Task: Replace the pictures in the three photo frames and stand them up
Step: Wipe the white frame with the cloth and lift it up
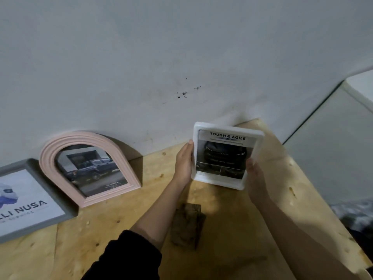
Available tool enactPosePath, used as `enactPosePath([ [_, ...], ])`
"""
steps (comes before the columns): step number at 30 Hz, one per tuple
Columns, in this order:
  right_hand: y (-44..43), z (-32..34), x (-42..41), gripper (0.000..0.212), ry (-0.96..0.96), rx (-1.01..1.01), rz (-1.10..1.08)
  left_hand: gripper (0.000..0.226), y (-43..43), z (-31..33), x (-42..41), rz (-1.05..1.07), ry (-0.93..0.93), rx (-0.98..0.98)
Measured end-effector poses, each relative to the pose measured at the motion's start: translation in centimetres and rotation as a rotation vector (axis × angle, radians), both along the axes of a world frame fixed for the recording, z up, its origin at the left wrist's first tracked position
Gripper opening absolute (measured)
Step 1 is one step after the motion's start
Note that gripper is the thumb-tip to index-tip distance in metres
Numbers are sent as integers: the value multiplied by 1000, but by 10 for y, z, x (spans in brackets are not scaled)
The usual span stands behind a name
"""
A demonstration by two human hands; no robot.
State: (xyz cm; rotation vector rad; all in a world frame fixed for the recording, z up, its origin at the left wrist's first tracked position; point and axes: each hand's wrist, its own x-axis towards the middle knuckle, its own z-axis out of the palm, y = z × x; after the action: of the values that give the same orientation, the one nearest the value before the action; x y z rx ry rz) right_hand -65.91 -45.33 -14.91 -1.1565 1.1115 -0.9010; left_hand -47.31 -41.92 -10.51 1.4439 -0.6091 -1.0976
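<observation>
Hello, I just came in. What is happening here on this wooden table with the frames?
A person is holding a white frame upright with both hands: the left hand on its left edge, the right hand on its right edge. It shows a car advert. A pink arched frame and a grey frame already stand against the wall, each with a picture inside. A dark brown object lies on the table.

At about four o'clock from the middle, the left hand and right hand grip the side edges of an upright white frame showing a dark car advert, above the plywood counter. Toward eight o'clock a pink arched frame stands against the wall, beside a grey frame at the picture's nine o'clock edge. A brown block lies on the counter between the forearms.
</observation>
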Motion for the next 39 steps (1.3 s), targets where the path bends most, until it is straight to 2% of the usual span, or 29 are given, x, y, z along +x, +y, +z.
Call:
enactPosePath([
  [2,10,-7,-1,45,108,4,-64,38,9,-2,1,-14,-56,19],
  [4,27,-14,-3,46,300,-6,-252,27,22,-8,6,-21,-179,33],
  [6,55,-16,-3,42,437,-124,-365,22,46,-15,20,5,-366,62],
  [7,71,-16,0,38,460,-212,-297,22,63,-19,31,33,-448,72],
  [9,101,-15,11,42,484,-330,53,22,111,-30,57,110,-585,103],
  [11,120,-17,26,53,586,-410,481,21,173,-40,83,247,-704,156],
  [13,135,-24,50,70,763,-448,770,22,250,-52,112,408,-779,270],
  [15,150,-32,69,79,969,-425,806,30,328,-66,139,486,-840,414],
  [19,188,-43,104,80,1199,-398,455,61,445,-90,177,332,-975,768],
  [22,219,-47,146,80,1197,-236,180,62,486,-96,195,120,-1074,713],
  [25,256,-48,203,75,1216,-208,149,58,507,-98,209,-10,-1098,606],
  [28,306,-50,265,71,1228,-346,279,58,524,-99,220,-74,-1138,531],
  [32,378,-54,322,61,1129,-595,615,49,542,-103,231,-48,-1064,518],
  [34,398,-54,320,62,1061,-712,805,48,550,-104,231,-27,-1045,516],
  [37,398,-51,287,80,987,-874,1076,48,555,-105,228,-6,-1037,488],
  [39,391,-51,260,87,1002,-869,1093,48,556,-105,226,20,-1028,475],
])
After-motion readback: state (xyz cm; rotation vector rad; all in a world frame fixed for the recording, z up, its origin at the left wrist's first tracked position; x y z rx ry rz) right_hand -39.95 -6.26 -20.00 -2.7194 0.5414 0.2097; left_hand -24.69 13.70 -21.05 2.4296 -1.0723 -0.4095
